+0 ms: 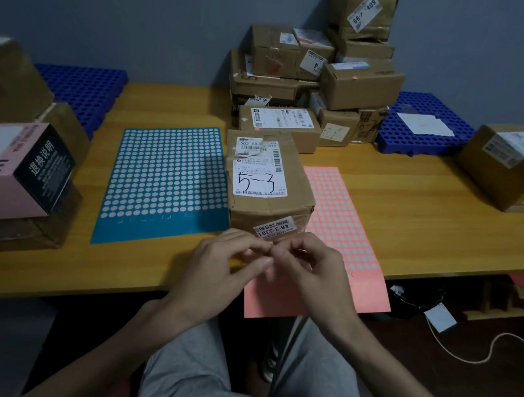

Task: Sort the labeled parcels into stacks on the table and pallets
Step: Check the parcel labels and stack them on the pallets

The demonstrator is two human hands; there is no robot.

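On the yellow wooden table [410, 210], near its front edge beside a pink dotted sticker sheet [341, 211], stands the taped brown cardboard parcel [268, 183], probably stiff and fairly light and best gripped by opposite side walls, while the left hand [217, 267] and right hand [314, 271] meet with curled fingertips, pinching I cannot tell what.

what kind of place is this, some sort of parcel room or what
Likely a small parcel-sorting desk or mailroom corner: labelled cardboard parcels are piled at the back of a wooden table, blue plastic pallets sit at both ends, and dot-sticker sheets lie flat near the front.
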